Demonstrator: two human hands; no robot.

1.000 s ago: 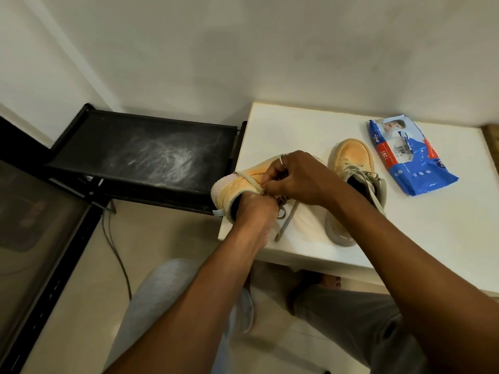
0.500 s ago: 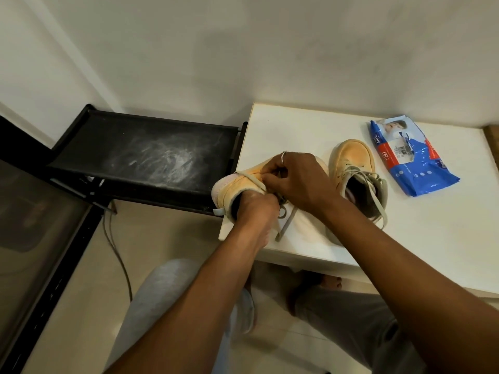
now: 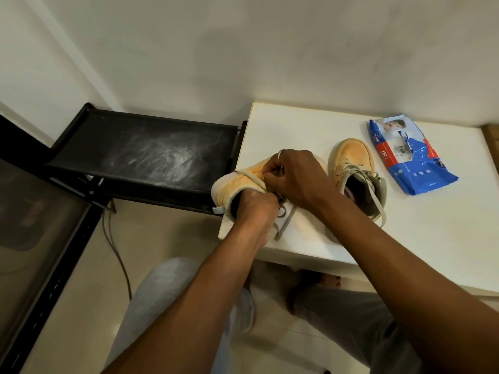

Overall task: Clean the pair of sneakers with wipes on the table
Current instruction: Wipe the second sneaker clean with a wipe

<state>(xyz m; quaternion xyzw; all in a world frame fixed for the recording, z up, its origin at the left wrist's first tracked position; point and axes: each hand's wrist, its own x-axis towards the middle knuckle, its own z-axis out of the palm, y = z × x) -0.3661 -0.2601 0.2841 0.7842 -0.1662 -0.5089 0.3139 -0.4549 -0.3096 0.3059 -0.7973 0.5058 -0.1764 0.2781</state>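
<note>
Pinching sneaker point(image 3: 234, 186) lace point(image 3: 250, 177), prob.: L hand point(image 3: 257, 209), R hand point(image 3: 297, 177).

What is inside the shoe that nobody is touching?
The free sneaker shows only a dark lining inside, with loose laces draped over its opening. Its toe end inside is hidden.

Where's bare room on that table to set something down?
Free: the table's near right part, in front of the wipes pack, right of the standing sneaker; also the strip along the wall. Crowded: the left front corner, where left hand and right hand grip the other sneaker.
</note>
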